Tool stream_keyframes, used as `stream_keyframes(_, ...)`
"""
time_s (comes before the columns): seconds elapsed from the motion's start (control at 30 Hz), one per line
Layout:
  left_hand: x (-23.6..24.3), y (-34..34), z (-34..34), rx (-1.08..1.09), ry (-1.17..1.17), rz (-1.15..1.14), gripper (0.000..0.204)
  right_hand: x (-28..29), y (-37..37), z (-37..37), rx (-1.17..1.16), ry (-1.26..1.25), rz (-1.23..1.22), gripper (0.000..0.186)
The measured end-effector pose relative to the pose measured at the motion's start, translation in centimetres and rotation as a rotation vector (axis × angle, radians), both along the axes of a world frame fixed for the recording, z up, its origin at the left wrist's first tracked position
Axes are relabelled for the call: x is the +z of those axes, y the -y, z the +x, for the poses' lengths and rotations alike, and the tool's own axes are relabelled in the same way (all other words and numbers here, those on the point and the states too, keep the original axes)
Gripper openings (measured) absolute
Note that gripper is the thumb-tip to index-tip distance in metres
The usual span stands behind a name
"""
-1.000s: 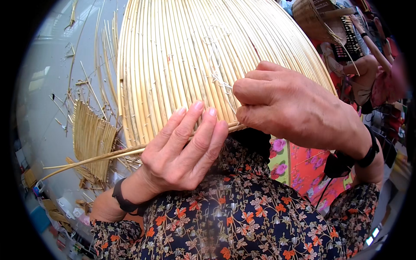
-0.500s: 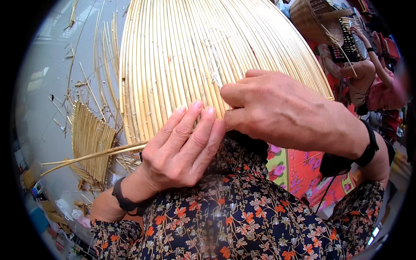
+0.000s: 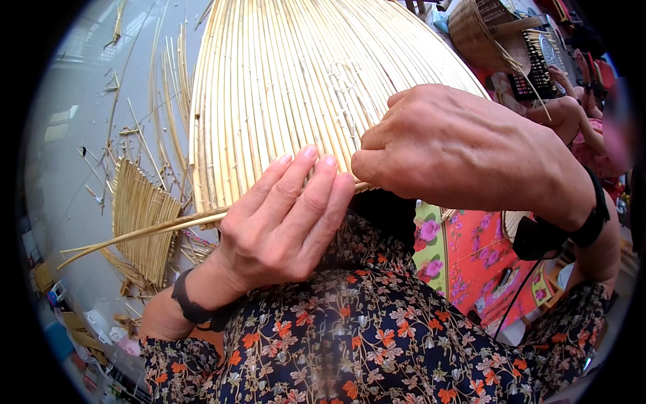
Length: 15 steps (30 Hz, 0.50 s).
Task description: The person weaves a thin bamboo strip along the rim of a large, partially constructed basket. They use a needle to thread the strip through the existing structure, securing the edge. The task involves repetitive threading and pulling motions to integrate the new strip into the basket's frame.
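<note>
1. Across the upper middle: panel of pale stalks (image 3: 269, 87), its near edge toward the person's body.
2. Left hand (image 3: 289, 219): 4 fingers straight, laid on near edge; thumb hidden, can't tell if clamping. 2 loose stalk ends (image 3: 134, 237) jut out left.
3. Right hand (image 3: 464, 155): curled closed at same edge, just beside left; can't tell what it pinches.
4. Probably best: left presses evenly, stalks parallel; right pulls snug, not hard; white thread (image 3: 346, 101) clear of fingers.

craft workshop | broad pale-yellow stitched reed panel (image 3: 282, 87) | smaller tan reed panel (image 3: 142, 219) | brown woven basket (image 3: 473, 40) | loose straw-coloured stalks strewn across smooth grey surface (image 3: 74, 175)
</note>
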<state>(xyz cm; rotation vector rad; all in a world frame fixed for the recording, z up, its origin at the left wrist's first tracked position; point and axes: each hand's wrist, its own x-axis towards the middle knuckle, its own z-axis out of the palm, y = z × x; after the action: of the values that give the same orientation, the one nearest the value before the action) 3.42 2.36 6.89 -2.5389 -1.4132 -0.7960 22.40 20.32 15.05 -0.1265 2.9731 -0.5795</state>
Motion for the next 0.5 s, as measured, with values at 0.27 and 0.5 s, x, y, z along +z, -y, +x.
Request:
stream_keyframes(0.27, -0.5, -0.3, 0.1, 0.002, 0.006, 0.030, 0.027, -2.0, 0.6, 0.2, -0.033, -0.028, -0.081, 0.015)
stream_keyframes(0.5, 0.5, -0.7, -0.3, -0.003, 0.024, 0.011, 0.028, -1.7, 2.4, -0.3, -0.163, 0.110, 0.030, 0.014)
